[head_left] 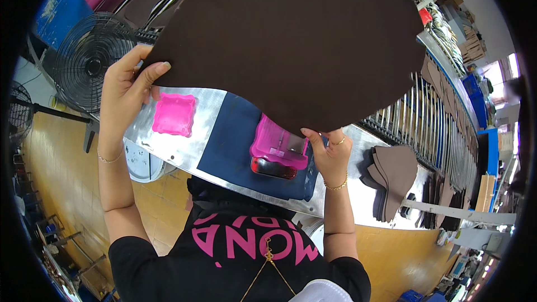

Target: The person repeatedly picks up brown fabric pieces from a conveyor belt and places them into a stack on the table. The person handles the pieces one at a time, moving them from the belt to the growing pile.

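Note:
A large dark brown sheet (296,39), leather-like with a curved outline, is raised in front of me and fills the upper middle of the view. My left hand (126,86) pinches its left lower corner, thumb on the near face. Near the lower edge on the right, my right hand (333,154) grips the sheet between thumb and fingers. Below it a pink tray (265,137), partly covered by the sheet, rests on a dark blue mat (226,145). A red and black object (274,169) shows under that tray's near side. Another pink tray (174,114) lies beside my left hand.
The metal table (210,100) runs across in front of my body. Several brown cut pieces (394,176) are stacked at right, near a long slatted rack (408,114). A black fan (94,64) stands at far left; a white bucket (140,162) sits below the table.

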Tool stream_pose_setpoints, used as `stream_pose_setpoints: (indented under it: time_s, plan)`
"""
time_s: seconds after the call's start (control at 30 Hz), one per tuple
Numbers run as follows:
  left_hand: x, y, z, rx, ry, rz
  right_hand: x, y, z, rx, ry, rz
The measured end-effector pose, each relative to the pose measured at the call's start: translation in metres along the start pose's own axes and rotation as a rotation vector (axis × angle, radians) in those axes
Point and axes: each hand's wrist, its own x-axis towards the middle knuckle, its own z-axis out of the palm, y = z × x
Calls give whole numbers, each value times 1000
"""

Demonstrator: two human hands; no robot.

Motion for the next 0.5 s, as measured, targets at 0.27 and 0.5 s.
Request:
stream_pose_setpoints:
  time_s: [0.27, 0.5]
  plan:
    - [-10, -30, 45, -29, -237, -135, -44, 35, -41, -323, 50, -122]
    - [4, -24, 122, 283, -439, 470, -120, 64, -82, -124, 209, 306]
